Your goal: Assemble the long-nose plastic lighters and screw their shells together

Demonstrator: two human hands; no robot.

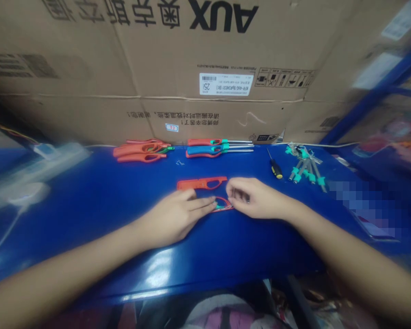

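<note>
My left hand (pixel 178 214) lies over a red-orange lighter shell half (pixel 222 199) on the blue table, its fingers pressed on the shell and hiding most of it. A green trigger piece (pixel 219 206) and thin wires show in the shell's opening, beside my fingertips. At the shell's right end is my right hand (pixel 253 196), fingers curled together in a pinch. What they pinch is too small to make out; a small dark tip shows within the curled fingers. Just beyond both hands lies another orange shell half (pixel 200 183), flat on the table.
Orange shells (pixel 140 151) are piled at the back left. Lighters with metal tubes (pixel 208 149) lie at the back middle, near tiny metal bits (pixel 180 162). Rightward are a screwdriver (pixel 276 169) and metal tubes with green ends (pixel 306 167). A cardboard wall (pixel 157 59) stands behind.
</note>
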